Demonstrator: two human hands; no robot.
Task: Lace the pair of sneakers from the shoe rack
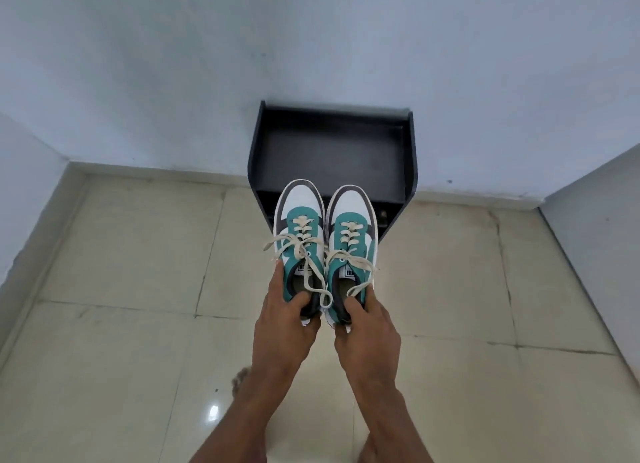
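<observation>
Two white, teal and grey sneakers are held side by side in the air, toes pointing away from me. My left hand (285,315) grips the heel of the left sneaker (299,234). My right hand (367,324) grips the heel of the right sneaker (351,241). Cream laces (304,244) run through the lower eyelets of both shoes. Their loose ends hang untied over the collars and sides. The shoes hover in front of the black shoe rack (332,151), above the floor.
The black shoe rack stands against a pale blue wall (311,40), its top shelf bare. Beige floor tiles (121,272) spread all around. Walls close in at the left and right. My bare feet (242,376) show below my arms.
</observation>
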